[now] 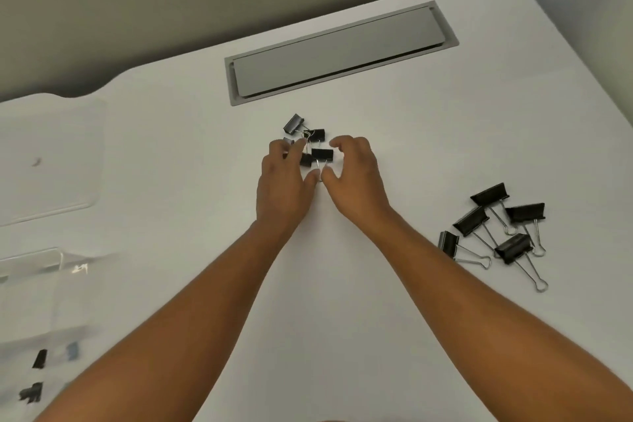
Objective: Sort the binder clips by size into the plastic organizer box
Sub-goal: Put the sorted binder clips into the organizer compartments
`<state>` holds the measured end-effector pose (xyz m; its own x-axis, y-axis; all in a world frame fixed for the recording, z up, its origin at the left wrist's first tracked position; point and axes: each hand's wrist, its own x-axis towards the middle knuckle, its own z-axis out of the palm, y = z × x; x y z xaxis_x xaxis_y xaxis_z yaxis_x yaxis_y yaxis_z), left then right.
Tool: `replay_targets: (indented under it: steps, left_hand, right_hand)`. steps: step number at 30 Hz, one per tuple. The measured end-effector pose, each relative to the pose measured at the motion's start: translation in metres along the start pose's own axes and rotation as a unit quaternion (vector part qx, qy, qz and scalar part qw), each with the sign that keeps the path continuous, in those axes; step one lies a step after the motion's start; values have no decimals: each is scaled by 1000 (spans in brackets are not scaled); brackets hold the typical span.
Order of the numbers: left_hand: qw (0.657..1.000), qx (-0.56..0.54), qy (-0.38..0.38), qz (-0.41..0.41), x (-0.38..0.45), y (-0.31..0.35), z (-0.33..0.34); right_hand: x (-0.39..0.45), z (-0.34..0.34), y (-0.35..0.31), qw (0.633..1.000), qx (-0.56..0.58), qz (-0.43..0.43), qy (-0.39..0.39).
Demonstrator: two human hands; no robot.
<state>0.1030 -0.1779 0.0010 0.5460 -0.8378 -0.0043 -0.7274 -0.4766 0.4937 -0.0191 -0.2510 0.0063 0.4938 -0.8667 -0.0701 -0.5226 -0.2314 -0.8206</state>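
A cluster of several medium black binder clips lies at the middle of the white desk. My left hand and my right hand cup this cluster from both sides, fingers curved and apart, thumbs nearly touching beneath it. Neither hand has a clip lifted. Several large black binder clips with long wire handles lie in a loose group to the right. The clear plastic organizer box sits at the lower left edge, blurred, with small black clips inside.
A clear plastic lid lies flat at the left. A grey cable hatch is set into the desk behind the clips. The desk's back edge curves along a beige wall.
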Motion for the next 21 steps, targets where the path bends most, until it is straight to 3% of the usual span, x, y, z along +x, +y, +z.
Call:
replay_targets:
  steps: [4,7,16,21]
  left_hand:
    - [1000,-1,-3,-10,11,-4,6]
    - [999,-35,9,-25,10,-11,9]
    - [992,-111,-3,-50,-7,-12,3]
    - [988,-144,19,-58,-36,-9,-9]
  right_hand:
    - [32,20,-5,997,-62,-7,-39]
    - [33,31,1,998,-66,-10,-3]
    - [18,21,8,998,44,41,26]
    - [-9,1,11,973,191,126,9]
